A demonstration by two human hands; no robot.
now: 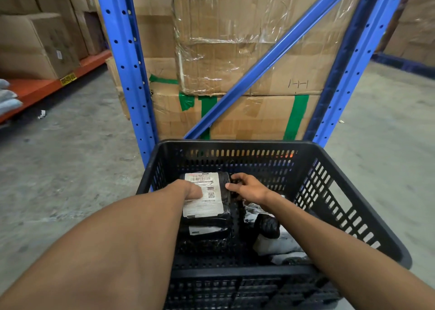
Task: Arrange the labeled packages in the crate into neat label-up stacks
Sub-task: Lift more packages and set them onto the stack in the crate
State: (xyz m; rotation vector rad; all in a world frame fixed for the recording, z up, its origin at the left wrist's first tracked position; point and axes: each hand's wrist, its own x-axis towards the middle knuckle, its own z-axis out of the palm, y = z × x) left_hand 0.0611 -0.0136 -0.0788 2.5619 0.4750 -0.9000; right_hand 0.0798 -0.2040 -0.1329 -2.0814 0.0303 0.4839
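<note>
In the black crate, left side: a label-up stack with both hands on its top package, the left hand pressing flat, the right hand pinching its edge. Loose packages at right remain unsorted; roughly half done.
</note>
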